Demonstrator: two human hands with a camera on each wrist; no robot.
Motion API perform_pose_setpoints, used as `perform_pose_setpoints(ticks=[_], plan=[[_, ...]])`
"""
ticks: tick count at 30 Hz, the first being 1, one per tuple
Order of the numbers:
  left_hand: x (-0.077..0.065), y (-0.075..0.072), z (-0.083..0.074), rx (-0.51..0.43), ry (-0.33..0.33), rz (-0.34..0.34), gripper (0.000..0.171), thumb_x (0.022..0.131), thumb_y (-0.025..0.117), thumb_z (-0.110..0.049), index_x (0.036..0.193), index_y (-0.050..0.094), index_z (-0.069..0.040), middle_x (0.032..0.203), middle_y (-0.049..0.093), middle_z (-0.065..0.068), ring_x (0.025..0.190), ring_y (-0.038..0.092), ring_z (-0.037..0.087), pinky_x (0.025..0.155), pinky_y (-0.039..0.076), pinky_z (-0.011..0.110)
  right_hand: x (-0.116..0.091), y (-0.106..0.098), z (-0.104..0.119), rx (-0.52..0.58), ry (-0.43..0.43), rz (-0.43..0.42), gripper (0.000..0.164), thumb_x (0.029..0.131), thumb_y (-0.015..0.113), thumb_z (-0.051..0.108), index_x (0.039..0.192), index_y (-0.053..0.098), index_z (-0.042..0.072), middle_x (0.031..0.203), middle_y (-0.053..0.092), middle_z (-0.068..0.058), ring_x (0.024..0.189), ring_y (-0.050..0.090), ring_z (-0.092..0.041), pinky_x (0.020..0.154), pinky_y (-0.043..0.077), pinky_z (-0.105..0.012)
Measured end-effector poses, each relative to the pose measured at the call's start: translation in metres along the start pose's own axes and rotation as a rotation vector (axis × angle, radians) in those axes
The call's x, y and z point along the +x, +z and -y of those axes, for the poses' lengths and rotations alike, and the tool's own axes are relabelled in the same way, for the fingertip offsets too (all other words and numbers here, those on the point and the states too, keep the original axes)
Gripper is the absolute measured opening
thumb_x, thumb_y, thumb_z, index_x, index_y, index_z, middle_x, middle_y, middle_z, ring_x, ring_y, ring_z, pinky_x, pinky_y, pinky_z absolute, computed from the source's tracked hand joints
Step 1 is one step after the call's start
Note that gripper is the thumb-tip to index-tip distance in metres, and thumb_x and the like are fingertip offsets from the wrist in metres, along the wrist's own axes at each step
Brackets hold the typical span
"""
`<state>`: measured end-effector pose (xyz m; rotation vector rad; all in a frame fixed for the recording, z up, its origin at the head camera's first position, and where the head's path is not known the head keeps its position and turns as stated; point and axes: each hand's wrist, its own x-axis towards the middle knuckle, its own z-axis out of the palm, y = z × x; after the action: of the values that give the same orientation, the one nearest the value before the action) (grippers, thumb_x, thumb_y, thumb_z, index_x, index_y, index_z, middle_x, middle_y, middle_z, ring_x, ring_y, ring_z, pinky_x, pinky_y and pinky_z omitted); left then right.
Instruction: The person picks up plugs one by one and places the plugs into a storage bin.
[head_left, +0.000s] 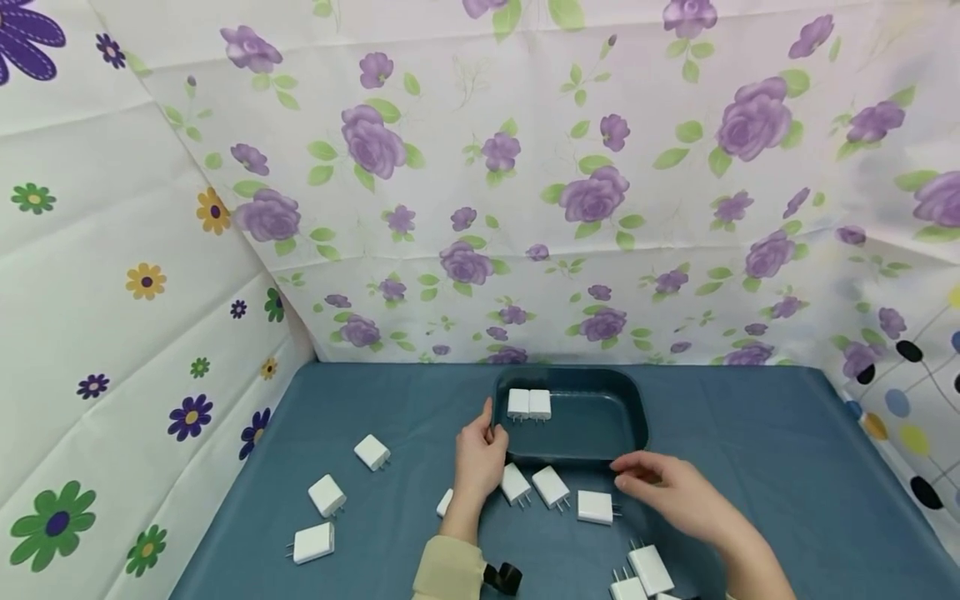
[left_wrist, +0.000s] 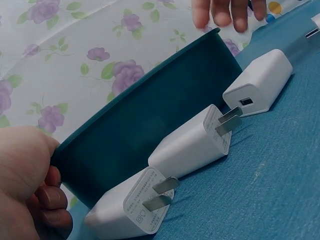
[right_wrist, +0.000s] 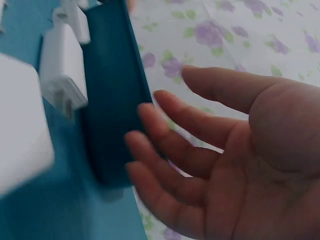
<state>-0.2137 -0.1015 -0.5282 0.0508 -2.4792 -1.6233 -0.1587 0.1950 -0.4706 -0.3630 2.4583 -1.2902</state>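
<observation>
between both hands [head_left: 478,458] [head_left: 667,485], the tray [head_left: 592,427] stretches lengthwise left to right.

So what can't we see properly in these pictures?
- Head view: a half-seen charger, partly hidden by the left forearm.
- Head view: a bottom charger, cut off by the edge.
- Left wrist view: fine print, too small to read.
- Right wrist view: big white block, blurred, cut off by the left edge.
</observation>
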Motion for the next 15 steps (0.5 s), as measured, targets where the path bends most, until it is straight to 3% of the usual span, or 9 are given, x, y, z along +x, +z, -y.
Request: perform_pose_setpoints(ticks=[5,9,15], plan=[[-0.002,-0.001,-0.002,-0.002,-0.006,0.006,0.052,0.099,0.052,-0.009,0.15,0.042,-0.016,0.049,0.034,-0.004,0.039,0.029,0.009,0.044,0.026,0.025,0.002,0.018,0.005,-0.13,-0.048,0.092,0.041,0.096,0.065,0.035,0.133,0.062,0.016,0.13,0.06,-0.006,0.115,0.056,-0.027,0.091,0.05,-0.051],[-0.002,-0.002,-0.003,-0.005,-0.008,0.011,0.052,0.099,0.051,-0.01,0.15,0.041,-0.017,0.048,0.034,-0.005,0.038,0.028,0.009,0.044,0.026,0.025,0.001,0.028,0.011,-0.213,-0.076,0.153,0.03,0.094,0.067,0.029,0.123,0.067,0.024,0.134,0.055,-0.01,0.123,0.05,-0.035,0.094,0.046,-0.058],[-0.002,-0.001,-0.002,-0.018,-0.006,0.011,0.053,0.099,0.052,-0.009,0.15,0.042,-0.016,0.048,0.034,-0.005,0.038,0.028,0.008,0.043,0.026,0.025,0.002,0.041,0.015,-0.272,-0.096,0.203,0.022,0.094,0.068,0.02,0.114,0.072,0.025,0.134,0.054,-0.019,0.123,0.048,-0.041,0.093,0.046,-0.059]])
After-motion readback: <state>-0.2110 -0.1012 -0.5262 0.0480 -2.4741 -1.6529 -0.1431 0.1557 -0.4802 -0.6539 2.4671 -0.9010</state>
